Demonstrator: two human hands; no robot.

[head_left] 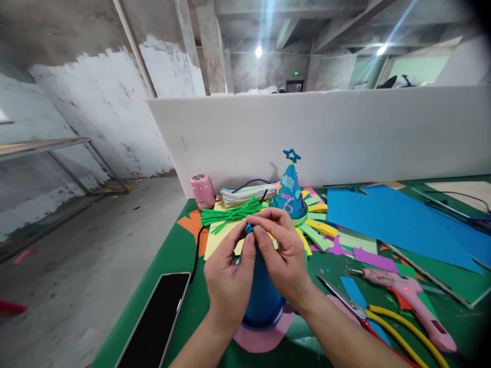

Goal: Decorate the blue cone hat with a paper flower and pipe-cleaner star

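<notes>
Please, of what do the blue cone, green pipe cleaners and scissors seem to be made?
Blue cone: perhaps card or foam sheet, its surface smooth and plain.
Green pipe cleaners: likely chenille over wire, given fuzzy edges.
Scissors: likely steel blades, by their grey shine; yellow handles probably smooth plastic.

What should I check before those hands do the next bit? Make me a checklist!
1. Left hand and right hand both at the small blue piece: ok.
2. Small blue piece fixed to the blue cone: cannot tell, fingers hide the join.
3. Scissors out of the hands: ok, on the table.
4. Pink glue gun cool: cannot tell.
5. Table free of scraps: not ok, purple paper lies there.
</notes>
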